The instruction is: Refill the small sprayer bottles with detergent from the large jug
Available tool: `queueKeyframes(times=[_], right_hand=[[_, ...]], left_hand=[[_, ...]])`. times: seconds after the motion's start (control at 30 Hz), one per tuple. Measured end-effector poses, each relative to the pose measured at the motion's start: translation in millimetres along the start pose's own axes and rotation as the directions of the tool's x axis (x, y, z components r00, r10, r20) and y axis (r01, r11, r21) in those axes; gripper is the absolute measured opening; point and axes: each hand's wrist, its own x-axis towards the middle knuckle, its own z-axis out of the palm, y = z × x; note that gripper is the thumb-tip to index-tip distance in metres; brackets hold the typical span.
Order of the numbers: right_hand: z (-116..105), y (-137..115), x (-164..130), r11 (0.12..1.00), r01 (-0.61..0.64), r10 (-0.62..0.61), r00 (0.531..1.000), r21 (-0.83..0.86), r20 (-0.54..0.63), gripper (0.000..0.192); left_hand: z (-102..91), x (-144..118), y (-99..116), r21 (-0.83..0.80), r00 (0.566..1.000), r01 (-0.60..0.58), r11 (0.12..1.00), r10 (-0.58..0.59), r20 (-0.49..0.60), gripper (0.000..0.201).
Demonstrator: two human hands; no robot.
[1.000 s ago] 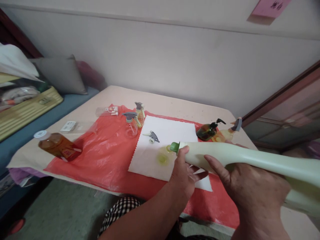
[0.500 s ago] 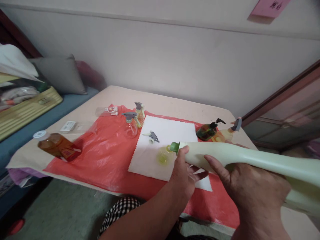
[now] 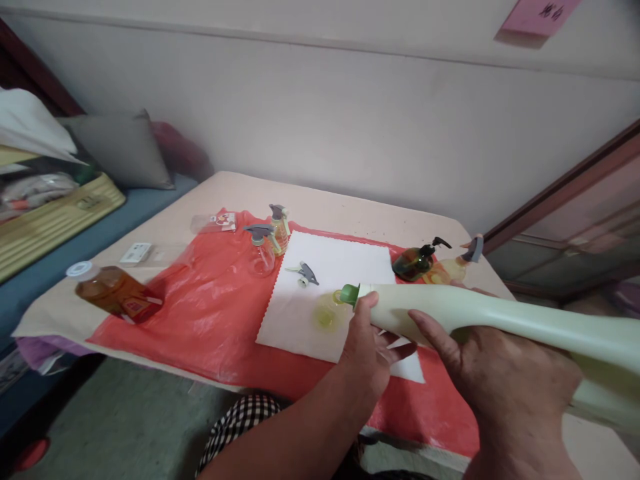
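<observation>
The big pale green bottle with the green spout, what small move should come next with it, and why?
Probably tip the pale green plastic bottle slightly further, keeping its green spout over the small clear bottle on the white cloth. The left hand steadies the neck, the right hand supports the body, and only a little yellow liquid shows inside.

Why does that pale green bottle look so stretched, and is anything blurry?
Head view: the wide lens stretches the pale green bottle near the right edge; the right hand looms large, the left hand is sharp; the grey pillow is soft; light is even, without glare.
</observation>
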Motion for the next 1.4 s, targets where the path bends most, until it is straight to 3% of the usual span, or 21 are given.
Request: queueKeyframes(times=[0.23,0.53,0.73,0.9,1.03,1.2,1.4], right_hand=[[0,-9,-4,0.996,-0.086,0.086,0.996,-0.026,0.007,0.066],[-3,-3,2,0.999,-0.038,0.037,0.999,0.026,0.026,0.066],[-3,-4,2,1.0,-0.004,0.004,1.0,-0.006,-0.031,0.066],[-1,-9,-1,0.993,-0.103,0.104,0.995,-0.053,0.011,0.069],[-2,-8,-2,0.997,-0.078,0.078,0.996,0.01,0.047,0.067],[-3,-11,-2,0.988,-0.147,0.142,0.986,0.043,0.092,0.069],[-2,-10,-3,0.992,-0.121,0.118,0.99,0.032,0.079,0.069]], left_hand=[[-0.5,1,-1,-0.004,1.0,0.001,1.0,-0.001,0.017,0.045],[-0.1,0,0,0.001,1.0,0.0,1.0,-0.001,0.015,0.045],[0.5,-1,0,0.004,1.0,0.001,1.0,-0.001,0.014,0.045],[0.3,-1,-1,0.006,1.0,-0.005,1.0,0.005,0.011,0.045],[1.4,-1,0,0.01,1.0,-0.006,1.0,0.005,0.004,0.045],[1.9,-1,1,0.01,1.0,0.0,1.0,0.0,-0.006,0.047],[-1.3,2,-1,-0.003,1.0,-0.001,1.0,0.001,0.015,0.047]])
